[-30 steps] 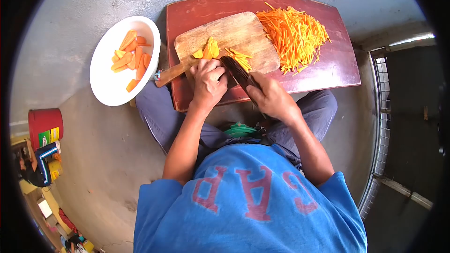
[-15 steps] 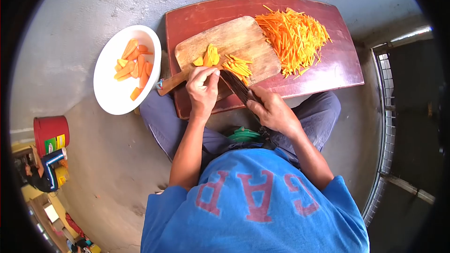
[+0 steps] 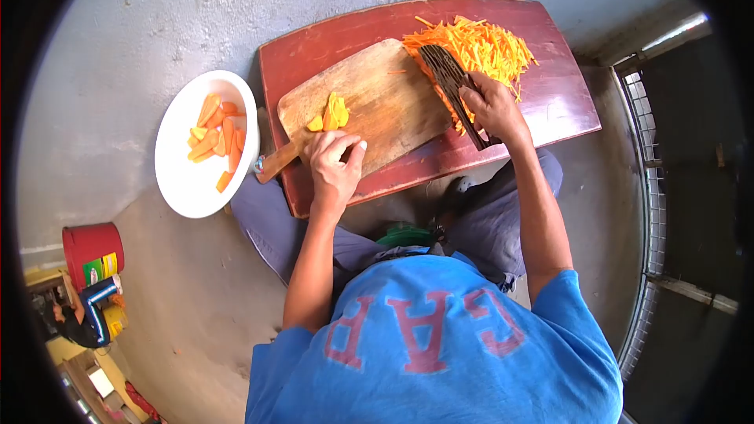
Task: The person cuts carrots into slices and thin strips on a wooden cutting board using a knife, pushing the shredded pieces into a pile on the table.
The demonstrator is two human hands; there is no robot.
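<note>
While the white bowl (image 3: 177, 182) of orange chunks (image 3: 207, 143) sits far left, the left hand (image 3: 334, 166) rests at the cutting board (image 3: 393, 98), fingers loosely curled beside yellow slices (image 3: 338, 111); can't tell if they're gripping. Those should be light, firm, slightly slippery: pinch the sides! Next, the knife (image 3: 446, 77), likely stiff, best held handle-end, right hand (image 3: 496, 110) clenched on it, blade over the left edge of the shred heap (image 3: 493, 49) on the red desk (image 3: 569, 110).

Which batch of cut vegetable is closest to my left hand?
The small yellow-orange cluster on the wooden board, right by your left hand; the shredded pile lies farther right, the orange chunks sit in the white basin.
</note>
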